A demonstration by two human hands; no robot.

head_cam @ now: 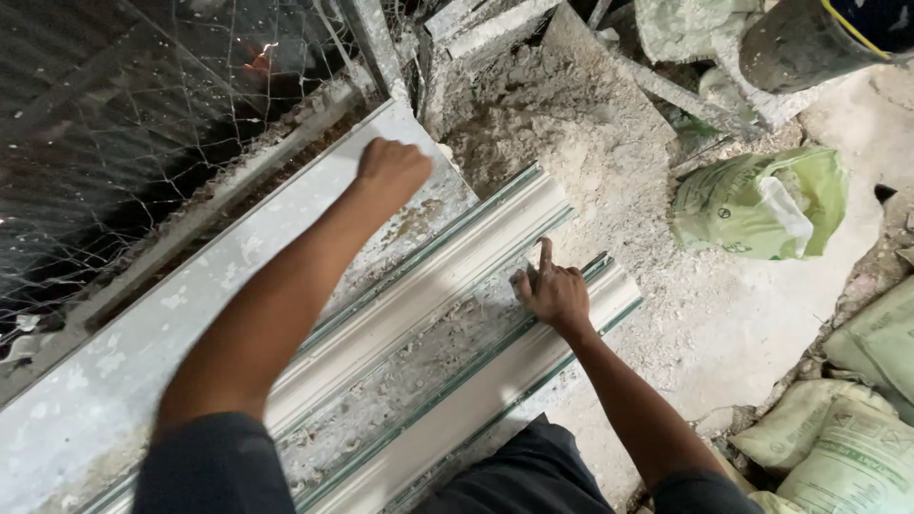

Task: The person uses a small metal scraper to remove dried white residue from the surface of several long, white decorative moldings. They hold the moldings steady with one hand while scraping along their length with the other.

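I'm pressing my fisted left hand, holding nothing visible, on the flat grey board while my right hand, index finger out and gripping nothing, is resting on the white moulding beside it.

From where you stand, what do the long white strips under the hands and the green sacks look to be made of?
The moulded strips look like cast plaster: matt white, stepped profile, crumbs and dust all around, with thin green edging I cannot identify. The right hand rests on one; the left hand is fisted on a flat grey board. The green sacks look like woven plastic, slightly glossy and creased.
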